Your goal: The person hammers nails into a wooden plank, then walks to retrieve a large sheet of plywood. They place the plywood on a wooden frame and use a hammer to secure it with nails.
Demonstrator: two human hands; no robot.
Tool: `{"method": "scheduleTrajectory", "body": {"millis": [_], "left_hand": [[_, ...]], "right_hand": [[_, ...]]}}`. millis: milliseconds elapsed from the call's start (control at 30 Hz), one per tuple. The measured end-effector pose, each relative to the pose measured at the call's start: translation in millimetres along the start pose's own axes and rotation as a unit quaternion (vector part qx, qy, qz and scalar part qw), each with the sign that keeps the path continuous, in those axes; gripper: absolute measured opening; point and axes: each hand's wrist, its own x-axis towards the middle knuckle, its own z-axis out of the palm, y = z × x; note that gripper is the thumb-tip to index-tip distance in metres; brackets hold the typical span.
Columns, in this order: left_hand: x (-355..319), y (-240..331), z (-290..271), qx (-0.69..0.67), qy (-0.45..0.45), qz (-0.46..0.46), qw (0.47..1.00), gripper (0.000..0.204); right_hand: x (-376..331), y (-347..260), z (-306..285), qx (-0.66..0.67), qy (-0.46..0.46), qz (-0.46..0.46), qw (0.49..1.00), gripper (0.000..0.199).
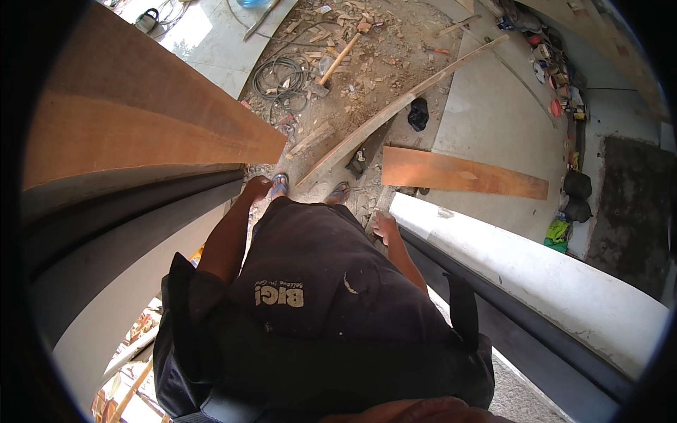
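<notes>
My left hand [258, 188] hangs low beside my left thigh, close to the end of the dark grey frame [141, 211] below a brown wooden panel [162, 106]. Its fingers are small and partly turned away, so their shape cannot be made out. On the other side, my right hand [384, 227] is lowered near the end of a white ledge [508, 247] with a dark band under it. Its fingers point loosely away from me and are apart, with nothing visible in them. Whether it touches the ledge I cannot tell.
Ahead, a long wooden plank [402, 106] lies slantwise over rubble. Beyond it are a wooden-handled hammer [342, 58] and a coiled cable [278, 77]. A flat brown board [462, 171] and a black bag [418, 114] lie right. Assorted items [557, 81] line the right wall.
</notes>
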Motion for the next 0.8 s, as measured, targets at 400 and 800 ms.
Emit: {"method": "scheduleTrajectory", "body": {"millis": [400,800], "left_hand": [[1,-15,7,0.015,0.009,0.001,1.000,0.041],[14,6,21,0.026,0.011,0.047,0.998,0.047]], "right_hand": [[-6,6,4,0.016,-0.017,0.000,1.000,0.047],[56,46,-41,-0.117,-0.032,-0.110,0.986,0.050]]}}
